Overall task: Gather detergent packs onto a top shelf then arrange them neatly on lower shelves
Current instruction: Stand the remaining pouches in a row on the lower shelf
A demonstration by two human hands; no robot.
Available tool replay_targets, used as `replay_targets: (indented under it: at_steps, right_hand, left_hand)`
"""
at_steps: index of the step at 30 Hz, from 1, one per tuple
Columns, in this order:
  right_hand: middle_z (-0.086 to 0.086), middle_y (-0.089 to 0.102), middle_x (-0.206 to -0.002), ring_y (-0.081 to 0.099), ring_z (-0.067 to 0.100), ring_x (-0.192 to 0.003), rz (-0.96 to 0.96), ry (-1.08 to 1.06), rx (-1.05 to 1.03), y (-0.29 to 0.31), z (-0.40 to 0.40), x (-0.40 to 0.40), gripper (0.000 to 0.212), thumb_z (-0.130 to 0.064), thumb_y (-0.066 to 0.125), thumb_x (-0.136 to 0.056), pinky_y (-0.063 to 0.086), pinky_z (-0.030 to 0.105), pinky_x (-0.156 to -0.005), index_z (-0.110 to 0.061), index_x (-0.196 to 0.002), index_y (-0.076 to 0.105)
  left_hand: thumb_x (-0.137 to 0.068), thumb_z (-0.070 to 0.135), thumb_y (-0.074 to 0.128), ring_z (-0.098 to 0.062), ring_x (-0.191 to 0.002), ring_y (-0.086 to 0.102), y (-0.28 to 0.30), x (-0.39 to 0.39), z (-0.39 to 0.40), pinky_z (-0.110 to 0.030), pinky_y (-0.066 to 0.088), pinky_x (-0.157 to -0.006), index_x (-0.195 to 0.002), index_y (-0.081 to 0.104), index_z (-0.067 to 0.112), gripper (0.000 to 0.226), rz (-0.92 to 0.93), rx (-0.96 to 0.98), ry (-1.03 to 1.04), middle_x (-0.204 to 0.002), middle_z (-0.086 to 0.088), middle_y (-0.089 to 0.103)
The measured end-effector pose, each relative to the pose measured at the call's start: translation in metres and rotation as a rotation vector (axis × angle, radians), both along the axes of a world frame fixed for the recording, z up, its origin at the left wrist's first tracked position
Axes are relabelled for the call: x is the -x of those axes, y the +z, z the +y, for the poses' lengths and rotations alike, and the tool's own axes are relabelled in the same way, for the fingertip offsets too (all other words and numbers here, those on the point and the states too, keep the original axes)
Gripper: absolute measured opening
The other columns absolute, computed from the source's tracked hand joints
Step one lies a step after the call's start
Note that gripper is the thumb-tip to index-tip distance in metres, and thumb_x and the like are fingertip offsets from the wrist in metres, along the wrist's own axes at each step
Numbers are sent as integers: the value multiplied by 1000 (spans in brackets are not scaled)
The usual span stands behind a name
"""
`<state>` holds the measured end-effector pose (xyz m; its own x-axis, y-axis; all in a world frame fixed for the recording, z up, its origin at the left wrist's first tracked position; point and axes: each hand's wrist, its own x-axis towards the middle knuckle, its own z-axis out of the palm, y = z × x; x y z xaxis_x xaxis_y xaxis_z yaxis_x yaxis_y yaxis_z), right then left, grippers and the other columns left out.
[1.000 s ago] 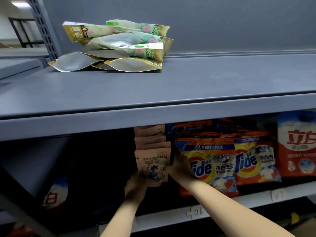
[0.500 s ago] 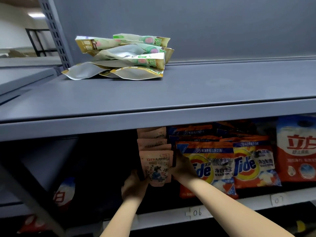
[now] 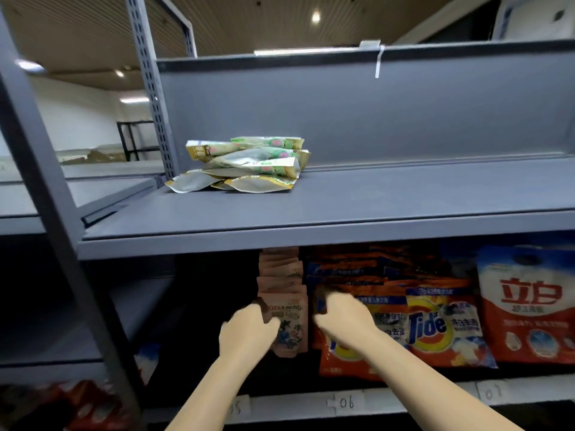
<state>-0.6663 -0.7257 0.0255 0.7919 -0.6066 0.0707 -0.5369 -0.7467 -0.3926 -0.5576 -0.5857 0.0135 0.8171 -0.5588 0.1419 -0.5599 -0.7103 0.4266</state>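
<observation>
Lower shelf (image 3: 311,405) front edge carries handwritten tags, "06" (image 3: 346,402) readable, another further right looks like "07" (image 3: 494,391), one at left too blurred. Pink detergent packs (image 3: 289,321) stand upright in a front-to-back row on that shelf, long axis vertical, printed faces toward the camera; front pack has red Chinese lettering on a top band and a floral picture below, text too blurred to read. Left hand (image 3: 247,332) grips the front pink pack at its left edge, fingers curled round it. Right hand (image 3: 340,318) sits just right of the pink row, in front of an orange Tide bag (image 3: 342,359), fingers curled round something dark; blurred, cannot tell what it holds. Second Tide bag (image 3: 441,328) just right of it, "Tide" logo clear plus Chinese text, upright, face forward. Far right a red-white bag (image 3: 529,306) with big red "立白". On the top shelf (image 3: 404,200), a loose pile of green-gold packs (image 3: 245,166) lying flat, long axes running left-right, "3合1"-like print partly visible, near the left upright post (image 3: 152,88).
</observation>
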Motion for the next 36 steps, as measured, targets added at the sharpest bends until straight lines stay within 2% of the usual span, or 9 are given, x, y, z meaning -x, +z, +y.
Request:
replay_targets:
  at_steps: [3, 5, 9, 13, 16, 20, 25, 28, 36]
  right_hand:
    - [2, 59, -107, 58, 22, -94, -118, 49, 90, 29, 14, 11, 38, -41, 52, -88, 50, 34, -75, -19, -119, 51]
    - [-3, 59, -118, 57, 20, -107, -206, 108, 136, 49, 23, 17, 45, -46, 52, -88, 49, 33, -79, -25, -127, 48]
    - [-12, 66, -101, 61, 12, -94, -396, 189, 115, 94, 29, 25, 25, -47, 55, -85, 52, 34, -78, -31, -103, 59]
    - [-15, 65, -85, 61, 8, -83, -535, 199, 75, 134, 35, 14, 14, -41, 57, -86, 53, 32, -74, -30, -90, 64]
    - [-12, 67, -87, 62, 15, -84, -593, 167, 80, 155, 32, -5, 9, -35, 56, -84, 51, 33, -77, -29, -84, 63]
    - [-9, 67, -89, 59, 19, -89, -602, 126, 80, 179, 19, -37, 10, -32, 55, -84, 50, 33, -78, -26, -84, 64]
    - [-8, 68, -98, 60, 19, -90, -571, 69, 84, 200, -4, -82, 13, -27, 52, -83, 53, 35, -78, -21, -81, 63]
    - [-3, 69, -96, 61, 23, -91, -550, 17, 98, 210, -20, -112, 19, -23, 51, -82, 54, 36, -77, -19, -93, 65]
    - [5, 57, -121, 51, 26, -107, -520, -107, 187, 232, -63, -185, 29, -19, 42, -93, 46, 37, -79, -11, -118, 52]
  left_hand:
    - [-89, 48, 47, -23, -105, 58, 40, 16, 10, -33, 42, -85, -115, 54, 23, 37, -161, 52, -22, -113, 3, 61]
    - [-86, 50, 47, -21, -101, 59, 67, 23, 16, -33, 42, -81, -104, 58, 27, 31, -234, 142, -40, -104, 8, 64]
    - [-81, 48, 53, -19, -83, 61, 115, 23, 20, -30, 45, -72, -76, 59, 26, 24, -308, 330, -27, -77, 9, 65]
    - [-82, 41, 54, -26, -80, 60, 155, 5, 17, -30, 44, -67, -74, 61, 21, 22, -315, 426, 14, -75, 4, 65]
    - [-82, 37, 54, -26, -84, 59, 180, -18, 11, -32, 46, -73, -77, 61, 21, 18, -317, 454, 45, -79, 3, 66]
    - [-84, 34, 53, -21, -92, 57, 203, -56, 3, -32, 46, -78, -88, 60, 25, 12, -274, 433, 41, -90, 8, 65]
    - [-85, 27, 47, -26, -105, 55, 223, -113, -15, -40, 47, -90, -106, 58, 23, 24, -269, 400, 24, -108, 1, 63]
    - [-87, 23, 45, -28, -110, 52, 233, -148, -32, -38, 44, -93, -115, 57, 20, 31, -348, 338, 44, -116, -3, 62]
    - [-87, 7, 38, -32, -113, 49, 250, -216, -84, -35, 41, -87, -124, 54, 14, 42, -472, 128, -8, -126, -10, 57]
